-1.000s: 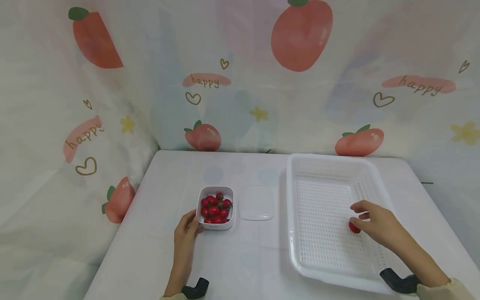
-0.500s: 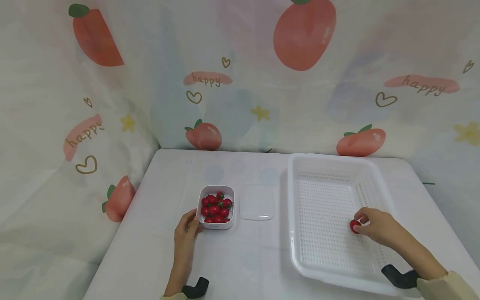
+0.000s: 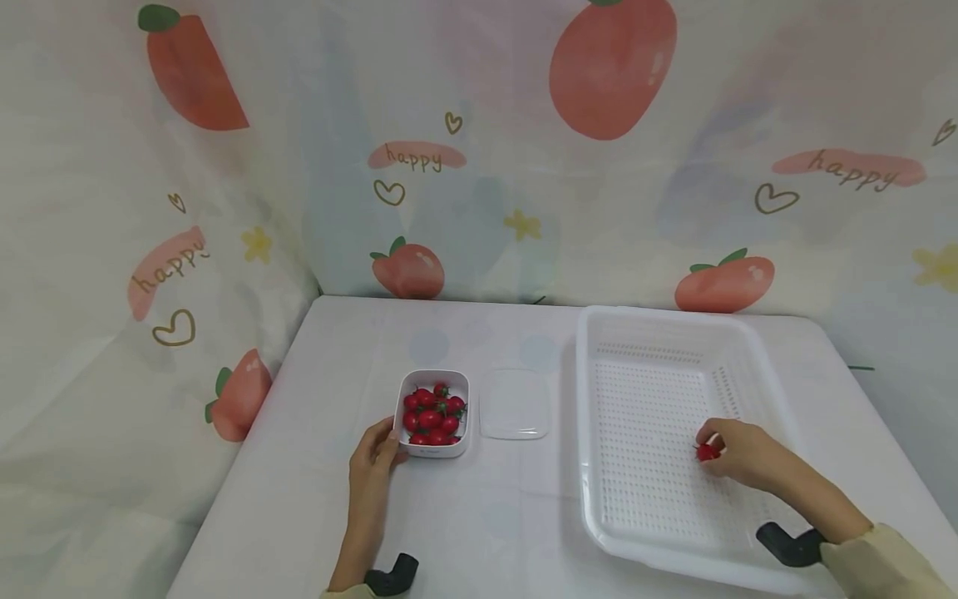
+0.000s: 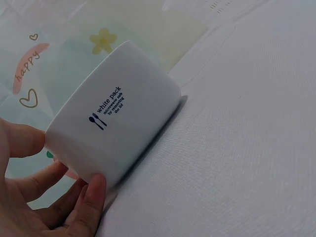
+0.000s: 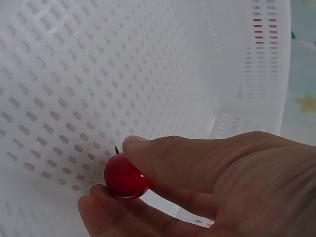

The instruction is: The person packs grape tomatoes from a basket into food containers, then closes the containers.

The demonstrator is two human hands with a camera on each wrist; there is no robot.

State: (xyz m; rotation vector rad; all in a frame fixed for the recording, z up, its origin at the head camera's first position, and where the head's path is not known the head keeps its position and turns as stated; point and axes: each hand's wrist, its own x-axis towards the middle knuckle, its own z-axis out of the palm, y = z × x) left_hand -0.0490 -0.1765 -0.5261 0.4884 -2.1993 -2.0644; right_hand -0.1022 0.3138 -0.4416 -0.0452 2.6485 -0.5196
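Note:
In the head view a small white plastic container (image 3: 432,450) holds several red cherry tomatoes (image 3: 430,418) with green stems. My left hand (image 3: 370,470) holds it at its near left corner. The left wrist view shows fingertips (image 4: 94,190) against the container's lower corner and another digit near its rim, beside the printed "white pack" label. Over the floor of a large white perforated basket (image 3: 644,449), my right hand (image 3: 748,455) pinches a single cherry tomato (image 5: 123,177) between thumb and fingers. A short green stem shows on this tomato in the right wrist view.
A clear plastic lid (image 3: 514,405) lies on the white tablecloth (image 3: 486,507), between the container and the basket. Behind the table hangs a pale curtain (image 3: 479,100) printed with fruit. The basket has raised walls on all sides.
My right hand has come down onto the cherry tomato in the basket; its fingers, apart from it earlier, now pinch it. The left hand stays at the container.

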